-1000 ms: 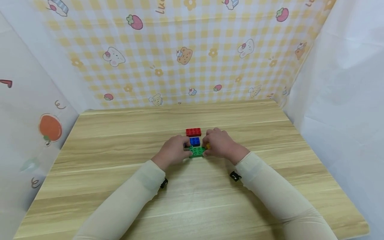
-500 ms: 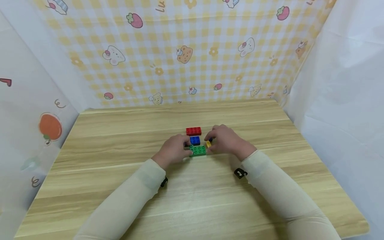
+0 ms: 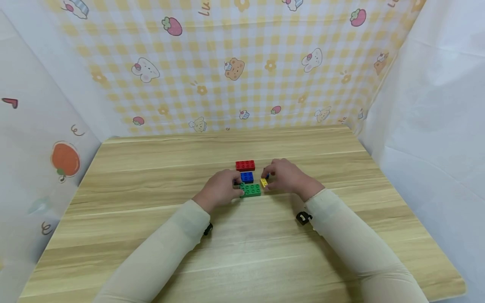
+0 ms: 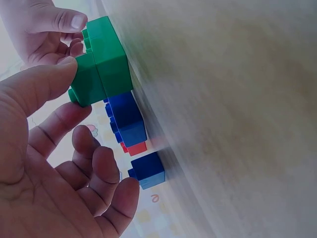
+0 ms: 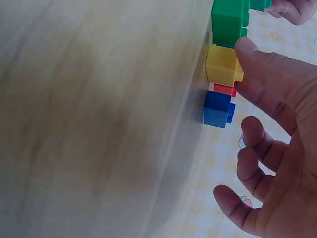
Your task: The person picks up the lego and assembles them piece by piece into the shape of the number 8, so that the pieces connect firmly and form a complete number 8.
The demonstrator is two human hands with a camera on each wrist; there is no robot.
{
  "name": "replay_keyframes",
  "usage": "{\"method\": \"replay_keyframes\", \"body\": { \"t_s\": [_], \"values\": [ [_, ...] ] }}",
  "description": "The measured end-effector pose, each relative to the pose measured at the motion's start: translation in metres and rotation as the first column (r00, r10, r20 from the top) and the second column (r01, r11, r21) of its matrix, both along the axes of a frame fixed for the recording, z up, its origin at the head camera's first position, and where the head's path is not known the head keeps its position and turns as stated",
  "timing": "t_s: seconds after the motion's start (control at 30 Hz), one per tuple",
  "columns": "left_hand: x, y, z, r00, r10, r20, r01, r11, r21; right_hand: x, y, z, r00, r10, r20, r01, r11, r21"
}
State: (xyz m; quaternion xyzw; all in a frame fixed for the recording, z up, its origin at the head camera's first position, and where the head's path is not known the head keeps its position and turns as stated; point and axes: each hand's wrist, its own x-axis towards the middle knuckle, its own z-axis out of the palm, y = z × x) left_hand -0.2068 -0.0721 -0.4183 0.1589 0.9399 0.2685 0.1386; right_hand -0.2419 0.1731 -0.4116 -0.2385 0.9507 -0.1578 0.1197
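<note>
My left hand (image 3: 219, 189) pinches a small green toy building brick (image 4: 85, 82) between thumb and index finger. That brick sits against the left end of a longer green brick (image 3: 251, 190). On the other side, my right hand (image 3: 289, 179) has thumb and index finger around a yellow brick (image 5: 221, 65), which stands by the green brick's right end. Its other fingers are loosely bent. Behind the green brick lies a blue brick (image 3: 247, 177), with a red brick (image 3: 245, 165) farther back.
A small blue brick (image 5: 217, 110) sits beyond the right hand's fingers. Another small blue brick (image 4: 148, 171) is past the left fingertips. The wooden table (image 3: 242, 252) meets a checked cloth (image 3: 178, 75) at the back, and white sheets hang at both sides.
My right hand has shifted right, away from the long green brick, uncovering its right end and the yellow brick. It barely moves over the last half second. My left hand stays in place.
</note>
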Motion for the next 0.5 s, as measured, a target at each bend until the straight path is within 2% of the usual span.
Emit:
{"method": "replay_keyframes", "body": {
  "t_s": [0.5],
  "values": [
    [0.0009, 0.0002, 0.002, 1.0, 0.009, 0.008, -0.009, 1.0, 0.005, 0.0005, -0.0017, -0.0037, 1.0, -0.021, 0.0, 0.021, 1.0, 0.022]
  ]
}}
